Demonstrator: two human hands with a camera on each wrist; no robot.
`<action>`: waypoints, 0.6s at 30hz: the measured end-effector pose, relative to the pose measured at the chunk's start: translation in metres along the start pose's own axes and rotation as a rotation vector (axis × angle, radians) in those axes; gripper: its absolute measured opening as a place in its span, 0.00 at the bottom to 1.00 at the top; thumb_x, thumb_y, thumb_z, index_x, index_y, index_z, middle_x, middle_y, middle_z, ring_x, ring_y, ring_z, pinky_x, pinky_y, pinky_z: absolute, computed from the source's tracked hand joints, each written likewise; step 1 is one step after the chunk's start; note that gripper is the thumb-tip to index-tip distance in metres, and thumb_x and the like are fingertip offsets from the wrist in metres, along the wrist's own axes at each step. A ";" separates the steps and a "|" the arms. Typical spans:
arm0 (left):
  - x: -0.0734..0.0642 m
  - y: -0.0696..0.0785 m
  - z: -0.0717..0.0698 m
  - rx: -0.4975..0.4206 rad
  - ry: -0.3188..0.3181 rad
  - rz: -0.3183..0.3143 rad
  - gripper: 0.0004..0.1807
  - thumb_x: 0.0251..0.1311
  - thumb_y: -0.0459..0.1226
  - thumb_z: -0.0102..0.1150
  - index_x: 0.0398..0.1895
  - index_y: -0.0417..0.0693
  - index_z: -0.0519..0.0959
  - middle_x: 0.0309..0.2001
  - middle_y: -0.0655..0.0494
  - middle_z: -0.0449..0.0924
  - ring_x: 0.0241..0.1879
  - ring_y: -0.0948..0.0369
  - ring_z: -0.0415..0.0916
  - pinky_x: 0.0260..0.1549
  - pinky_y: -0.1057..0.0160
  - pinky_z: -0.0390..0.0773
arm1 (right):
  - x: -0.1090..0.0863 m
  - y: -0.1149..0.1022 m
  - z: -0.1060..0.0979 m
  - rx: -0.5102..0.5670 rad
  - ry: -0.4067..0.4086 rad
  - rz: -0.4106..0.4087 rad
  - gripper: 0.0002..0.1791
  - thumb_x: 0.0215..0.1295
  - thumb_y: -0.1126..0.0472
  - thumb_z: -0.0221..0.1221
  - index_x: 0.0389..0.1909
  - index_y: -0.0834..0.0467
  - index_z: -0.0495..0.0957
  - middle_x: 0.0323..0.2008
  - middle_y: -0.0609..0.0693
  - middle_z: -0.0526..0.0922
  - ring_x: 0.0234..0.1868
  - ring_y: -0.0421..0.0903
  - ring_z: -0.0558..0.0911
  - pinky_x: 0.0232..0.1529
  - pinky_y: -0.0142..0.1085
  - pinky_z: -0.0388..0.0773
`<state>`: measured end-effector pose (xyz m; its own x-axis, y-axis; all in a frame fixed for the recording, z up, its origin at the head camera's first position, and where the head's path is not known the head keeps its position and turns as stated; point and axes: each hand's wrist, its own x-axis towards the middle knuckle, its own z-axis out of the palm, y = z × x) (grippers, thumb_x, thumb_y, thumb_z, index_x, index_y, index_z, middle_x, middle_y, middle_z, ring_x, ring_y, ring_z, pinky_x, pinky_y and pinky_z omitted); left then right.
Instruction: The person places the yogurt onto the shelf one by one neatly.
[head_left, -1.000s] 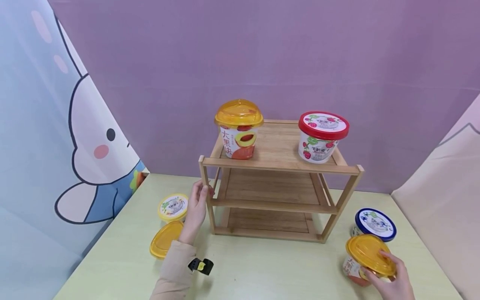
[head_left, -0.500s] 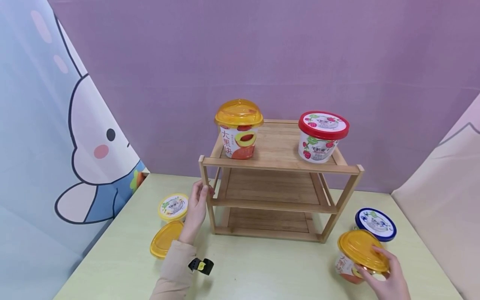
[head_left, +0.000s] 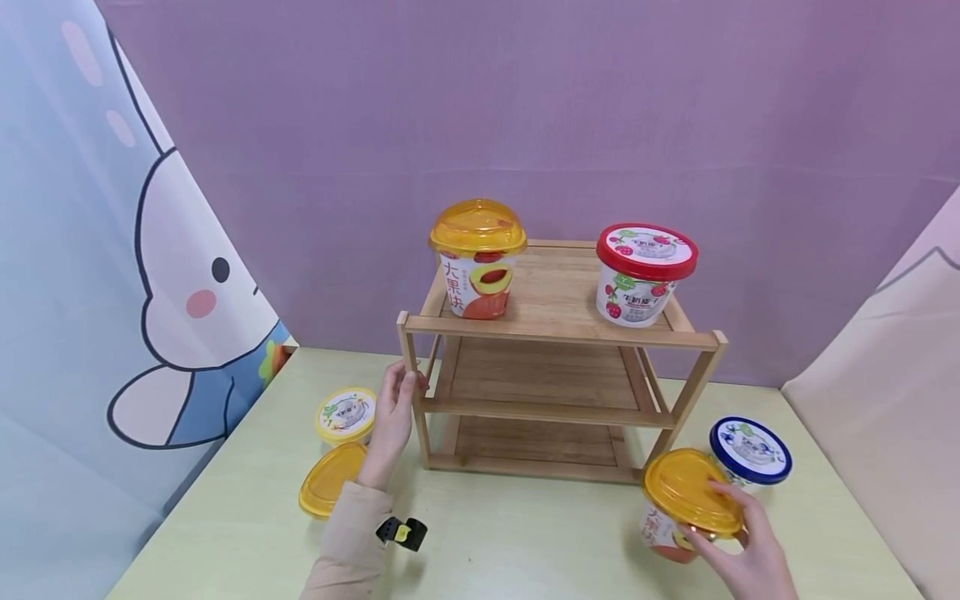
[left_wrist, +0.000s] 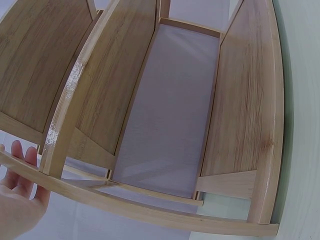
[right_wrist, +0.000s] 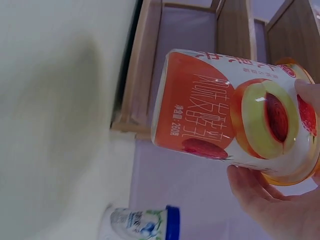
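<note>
My right hand grips a yogurt cup with a domed orange lid, thumb and fingers spread around its upper part. In the right wrist view this yogurt cup, printed with peach and strawberry pictures, is held off the table, its shadow lying on the surface. At the left front post of a three-tier wooden shelf, my left hand holds the upright. The left wrist view shows the left hand's fingers behind that post. On the top tier stand a similar orange-lidded cup and a red-lidded tub.
A blue-lidded tub stands on the table right of the shelf, just behind the held cup. Left of the shelf are a yellow-lidded tub and another orange lid, partly behind the left forearm. A purple backdrop hangs behind.
My right hand has carried the yogurt cup leftward and slightly up in the head view, closer to the shelf's right front leg, uncovering more of the blue-lidded tub. The left hand stays put.
</note>
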<state>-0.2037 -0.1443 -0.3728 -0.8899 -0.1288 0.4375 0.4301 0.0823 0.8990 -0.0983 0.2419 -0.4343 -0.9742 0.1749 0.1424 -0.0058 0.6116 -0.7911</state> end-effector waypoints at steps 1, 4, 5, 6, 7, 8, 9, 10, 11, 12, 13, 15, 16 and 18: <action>0.000 0.000 0.000 -0.001 0.000 -0.001 0.13 0.66 0.27 0.33 0.48 0.23 0.60 0.35 0.26 0.66 0.34 0.63 0.68 0.41 0.61 0.66 | 0.000 -0.003 0.001 -0.016 -0.004 -0.012 0.39 0.47 0.62 0.66 0.58 0.64 0.54 0.57 0.64 0.59 0.49 0.53 0.63 0.45 0.60 0.65; 0.000 0.001 0.000 0.008 0.002 -0.002 0.13 0.66 0.27 0.33 0.48 0.24 0.60 0.34 0.28 0.67 0.35 0.57 0.68 0.42 0.60 0.65 | 0.000 -0.011 0.003 -0.046 -0.008 -0.058 0.39 0.46 0.63 0.66 0.57 0.64 0.56 0.56 0.63 0.61 0.49 0.54 0.64 0.45 0.56 0.67; 0.000 0.001 0.000 0.011 0.003 0.000 0.12 0.66 0.27 0.33 0.48 0.24 0.61 0.33 0.30 0.67 0.35 0.56 0.68 0.41 0.60 0.65 | 0.001 -0.014 0.004 -0.064 -0.007 -0.072 0.38 0.46 0.63 0.66 0.57 0.64 0.57 0.55 0.62 0.61 0.49 0.53 0.65 0.46 0.50 0.70; 0.000 0.001 0.000 0.014 0.004 0.002 0.12 0.66 0.27 0.33 0.48 0.24 0.61 0.33 0.33 0.68 0.35 0.54 0.67 0.41 0.60 0.65 | 0.001 -0.017 0.004 -0.080 -0.005 -0.083 0.38 0.45 0.62 0.67 0.56 0.64 0.58 0.55 0.61 0.62 0.48 0.51 0.66 0.45 0.44 0.72; 0.000 0.002 0.000 0.018 0.005 0.003 0.12 0.66 0.27 0.34 0.47 0.25 0.61 0.32 0.37 0.69 0.35 0.54 0.68 0.41 0.60 0.66 | 0.001 -0.020 0.005 -0.093 0.003 -0.100 0.37 0.44 0.62 0.67 0.56 0.64 0.59 0.54 0.61 0.63 0.48 0.50 0.66 0.44 0.37 0.73; 0.000 0.002 0.000 0.022 0.007 0.003 0.12 0.66 0.27 0.34 0.47 0.25 0.61 0.31 0.41 0.69 0.35 0.53 0.68 0.41 0.60 0.66 | 0.001 -0.022 0.006 -0.088 0.009 -0.115 0.37 0.44 0.62 0.68 0.55 0.64 0.60 0.54 0.61 0.64 0.48 0.48 0.66 0.43 0.32 0.72; 0.000 0.002 0.000 0.024 0.007 0.005 0.12 0.66 0.27 0.34 0.47 0.25 0.61 0.31 0.46 0.69 0.35 0.52 0.68 0.41 0.60 0.66 | 0.001 -0.025 0.006 -0.080 0.011 -0.130 0.37 0.43 0.63 0.68 0.55 0.64 0.61 0.54 0.61 0.64 0.48 0.48 0.66 0.43 0.32 0.72; 0.000 0.003 0.000 0.024 0.007 0.006 0.12 0.66 0.27 0.34 0.47 0.25 0.61 0.30 0.50 0.69 0.35 0.52 0.68 0.41 0.60 0.66 | 0.002 -0.028 0.007 -0.084 0.018 -0.141 0.37 0.42 0.62 0.68 0.55 0.63 0.62 0.53 0.61 0.65 0.48 0.45 0.66 0.41 0.28 0.72; 0.000 0.003 0.000 0.023 0.007 0.007 0.12 0.66 0.27 0.34 0.47 0.24 0.61 0.30 0.54 0.69 0.36 0.51 0.67 0.40 0.60 0.66 | 0.002 -0.031 0.008 -0.083 0.020 -0.146 0.37 0.42 0.62 0.68 0.54 0.63 0.62 0.53 0.60 0.65 0.48 0.45 0.66 0.41 0.28 0.72; 0.000 0.003 0.000 0.024 0.008 0.007 0.13 0.66 0.27 0.34 0.48 0.24 0.61 0.29 0.57 0.69 0.36 0.50 0.67 0.40 0.60 0.66 | 0.002 -0.034 0.008 -0.072 0.021 -0.157 0.36 0.42 0.63 0.68 0.54 0.63 0.63 0.53 0.60 0.65 0.48 0.45 0.66 0.43 0.33 0.73; 0.000 0.003 0.000 0.023 0.009 0.006 0.13 0.66 0.27 0.34 0.47 0.23 0.61 0.29 0.59 0.69 0.36 0.50 0.67 0.40 0.60 0.66 | 0.003 -0.036 0.009 -0.059 0.020 -0.168 0.36 0.42 0.64 0.68 0.54 0.63 0.63 0.53 0.61 0.65 0.48 0.46 0.67 0.43 0.38 0.74; 0.000 0.002 0.000 0.024 0.011 0.004 0.13 0.66 0.27 0.34 0.48 0.23 0.61 0.29 0.61 0.69 0.36 0.50 0.67 0.40 0.60 0.66 | 0.004 -0.041 0.011 -0.056 0.010 -0.171 0.35 0.44 0.63 0.68 0.54 0.62 0.63 0.53 0.60 0.65 0.48 0.49 0.67 0.44 0.46 0.73; 0.000 0.002 0.000 0.023 0.013 0.001 0.13 0.66 0.27 0.34 0.48 0.23 0.61 0.29 0.61 0.69 0.36 0.50 0.67 0.40 0.60 0.66 | 0.004 -0.043 0.011 -0.063 0.010 -0.173 0.35 0.44 0.63 0.68 0.54 0.62 0.63 0.53 0.59 0.65 0.48 0.48 0.67 0.43 0.44 0.73; 0.000 0.000 0.000 0.025 0.019 -0.007 0.13 0.66 0.27 0.34 0.48 0.24 0.61 0.29 0.62 0.69 0.36 0.51 0.68 0.40 0.61 0.67 | 0.005 -0.047 0.013 -0.048 0.000 -0.183 0.35 0.44 0.64 0.67 0.54 0.62 0.63 0.52 0.59 0.65 0.48 0.50 0.67 0.44 0.48 0.72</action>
<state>-0.2034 -0.1441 -0.3725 -0.8899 -0.1478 0.4316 0.4196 0.1062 0.9015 -0.1057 0.2037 -0.4039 -0.9580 0.0571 0.2811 -0.1722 0.6692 -0.7228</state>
